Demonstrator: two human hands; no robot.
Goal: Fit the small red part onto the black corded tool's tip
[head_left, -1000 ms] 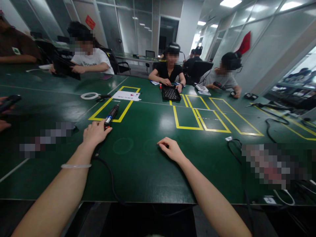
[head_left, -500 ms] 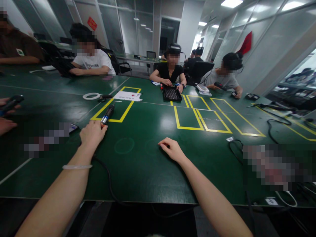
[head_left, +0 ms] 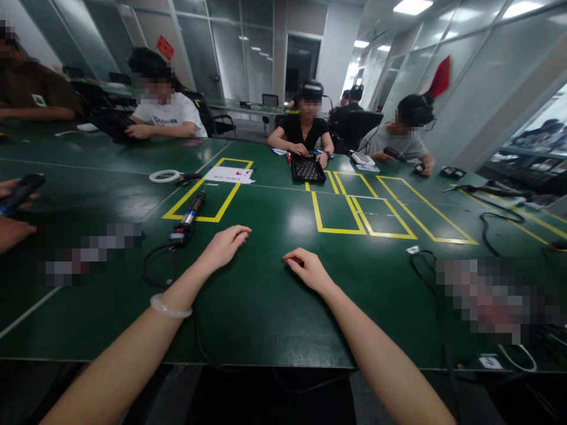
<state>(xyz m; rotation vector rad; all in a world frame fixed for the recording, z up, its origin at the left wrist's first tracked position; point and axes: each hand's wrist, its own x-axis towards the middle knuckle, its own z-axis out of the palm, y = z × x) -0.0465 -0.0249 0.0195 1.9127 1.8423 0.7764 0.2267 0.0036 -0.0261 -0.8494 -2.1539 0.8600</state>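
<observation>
My left hand [head_left: 227, 245] hovers over or rests on the green table [head_left: 261, 319], loosely closed with thumb and fingers together and nothing visible in them. A clear bangle circles that wrist. Just to its left lies a black and silver cylindrical tool [head_left: 191, 211] with a blue band and a black cord, apparently an electric screwdriver. It is apart from the hand, its front end inside a yellow taped outline. My right hand [head_left: 308, 265] is at the middle of the table, fingers curled and pinched together, with nothing seen in its grasp.
A white paper [head_left: 228, 175] and a coiled white cable [head_left: 165, 176] lie beyond the tool. A person across the table works at a black tray [head_left: 308, 169]. Yellow tape rectangles [head_left: 341, 231] mark the tabletop. Black cables [head_left: 425, 260] run along the right; another person's hands [head_left: 13, 227] are at far left.
My left hand has left the rear end of the cylindrical tool and moved right, uncovering its back and cord. My right hand has stayed in place.
</observation>
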